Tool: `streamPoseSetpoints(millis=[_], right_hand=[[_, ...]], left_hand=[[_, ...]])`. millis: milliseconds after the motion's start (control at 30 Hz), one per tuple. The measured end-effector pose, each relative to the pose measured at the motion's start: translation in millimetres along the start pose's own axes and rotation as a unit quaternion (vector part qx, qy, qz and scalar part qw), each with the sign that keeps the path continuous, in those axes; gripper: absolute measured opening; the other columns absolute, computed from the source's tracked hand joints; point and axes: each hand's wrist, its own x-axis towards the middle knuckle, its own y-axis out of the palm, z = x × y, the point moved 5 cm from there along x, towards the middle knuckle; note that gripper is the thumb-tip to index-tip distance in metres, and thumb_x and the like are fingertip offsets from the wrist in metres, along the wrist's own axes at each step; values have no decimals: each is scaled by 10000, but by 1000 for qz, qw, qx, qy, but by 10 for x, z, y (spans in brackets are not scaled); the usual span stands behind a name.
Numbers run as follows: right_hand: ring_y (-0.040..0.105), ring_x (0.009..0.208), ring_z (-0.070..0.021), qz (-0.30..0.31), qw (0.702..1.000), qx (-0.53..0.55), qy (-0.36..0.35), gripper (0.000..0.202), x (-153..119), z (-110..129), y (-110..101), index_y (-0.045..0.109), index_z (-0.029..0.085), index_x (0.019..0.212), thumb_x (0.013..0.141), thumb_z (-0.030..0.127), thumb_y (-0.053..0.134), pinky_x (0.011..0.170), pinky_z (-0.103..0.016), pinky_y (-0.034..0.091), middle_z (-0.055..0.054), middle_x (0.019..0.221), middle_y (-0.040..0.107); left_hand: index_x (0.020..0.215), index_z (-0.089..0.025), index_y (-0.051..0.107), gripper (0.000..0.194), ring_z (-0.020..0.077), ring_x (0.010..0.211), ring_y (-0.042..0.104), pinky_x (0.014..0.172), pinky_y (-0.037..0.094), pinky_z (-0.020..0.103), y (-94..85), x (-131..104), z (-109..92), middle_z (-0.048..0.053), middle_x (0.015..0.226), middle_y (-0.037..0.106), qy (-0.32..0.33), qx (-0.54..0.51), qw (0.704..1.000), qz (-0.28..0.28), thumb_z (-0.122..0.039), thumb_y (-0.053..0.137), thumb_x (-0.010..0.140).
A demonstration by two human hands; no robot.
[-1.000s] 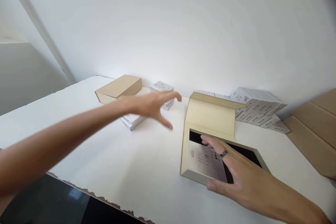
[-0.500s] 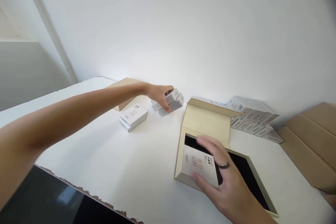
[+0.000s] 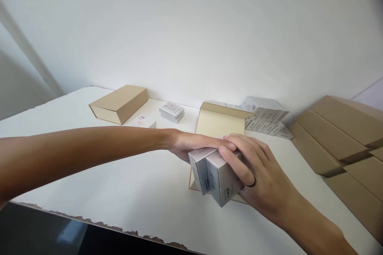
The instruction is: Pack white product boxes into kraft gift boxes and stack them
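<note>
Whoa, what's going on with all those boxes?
A person's left hand and right hand are together holding two small silver boxes. Behind them, partly hidden, is an open tan box. A closed tan box sits to the left, and more silver boxes are stacked at the back right.

We cannot see most of the fingers of the left hand point(image 3: 199, 142), which the held silver boxes point(image 3: 216, 181) and the right hand point(image 3: 261, 169) cover, nor the right thumb. The inside of the open tan box point(image 3: 220, 124) is hidden from us behind them. The left forearm point(image 3: 89, 147) covers part of a white box point(image 3: 141, 121). We find the print on the stacked boxes point(image 3: 265, 116) too small to read. The brown cartons point(image 3: 333, 127) run past the right edge, the dark panel point(image 3: 42, 229) past the bottom.
</note>
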Motion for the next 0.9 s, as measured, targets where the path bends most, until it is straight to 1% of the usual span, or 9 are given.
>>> streamPoseSetpoints(millis=[200, 300, 433, 533, 633, 733, 800, 867, 900], right_hand=[[531, 1159, -342, 23, 999, -22, 41, 588, -329, -234, -185, 432, 76, 1331, 776, -67, 565, 881, -542, 498, -231, 1246, 516], [535, 1131, -325, 21, 996, -11, 82, 564, -476, -271, -272, 420, 55, 1332, 794, -30, 566, 881, -529, 496, -231, 1229, 532], [526, 1153, -306, 24, 990, 22, 140, 578, -628, -254, -316, 403, 46, 1358, 828, 76, 631, 913, -489, 508, -223, 1241, 535], [530, 1152, -303, 18, 986, 21, 162, 660, -692, -237, -338, 379, 48, 1383, 802, 123, 684, 926, -485, 510, -221, 1246, 539], [533, 1164, -308, 13, 985, 0, 173, 727, -744, -259, -373, 362, 58, 1410, 769, 107, 702, 944, -498, 504, -221, 1267, 542], [543, 1171, -313, 12, 983, -1, 182, 750, -779, -266, -393, 352, 86, 1428, 768, 120, 708, 946, -507, 507, -214, 1277, 551], [555, 1169, -321, -2, 970, 28, 241, 781, -781, -264, -392, 352, 136, 1436, 762, 191, 743, 946, -518, 516, -193, 1286, 558], [586, 1142, -316, -44, 920, 112, 372, 824, -784, -267, -367, 361, 216, 1428, 736, 302, 801, 904, -497, 557, -149, 1288, 570], [609, 1120, -305, -67, 874, 182, 445, 815, -789, -256, -327, 369, 253, 1415, 737, 353, 809, 877, -474, 580, -124, 1276, 585]], left_hand=[[1185, -209, 641, 659, 276, 1078, 631, 870, 548, 406, 92, 396, -80, 70, 1131, 672, 7, -28, 996, 84, -759, 434, 886], [1165, -210, 650, 823, 298, 1110, 609, 872, 539, 414, 129, 445, -73, 86, 1153, 653, -3, -25, 997, 75, -880, 323, 818], [1184, -257, 626, 511, 248, 1051, 615, 892, 525, 397, 262, 463, -51, 56, 1143, 619, 6, 9, 996, 91, -666, 550, 886], [1135, -252, 614, 370, 225, 1054, 597, 952, 497, 412, 354, 492, -93, 42, 1106, 596, 58, 72, 991, 92, -522, 660, 886], [1131, -236, 557, 480, 245, 1084, 585, 983, 479, 447, 346, 472, -175, 46, 1061, 589, 116, 136, 983, 32, -520, 760, 802], [1326, -302, 331, 935, 279, 1161, 560, 1019, 453, 524, 275, 389, -179, 51, 1156, 578, 97, 183, 975, -81, -376, 925, 608], [1361, -327, 223, 1113, 288, 1232, 515, 1042, 437, 536, 295, 334, -182, 75, 1266, 533, 116, 208, 961, -138, -257, 960, 529], [1370, -322, 219, 1130, 285, 1307, 452, 1077, 422, 497, 387, 314, -217, 105, 1381, 447, 195, 225, 939, -170, -188, 955, 523], [1381, -325, 214, 1131, 280, 1333, 429, 1087, 421, 472, 435, 317, -234, 112, 1417, 410, 241, 228, 925, -187, -167, 948, 536]])
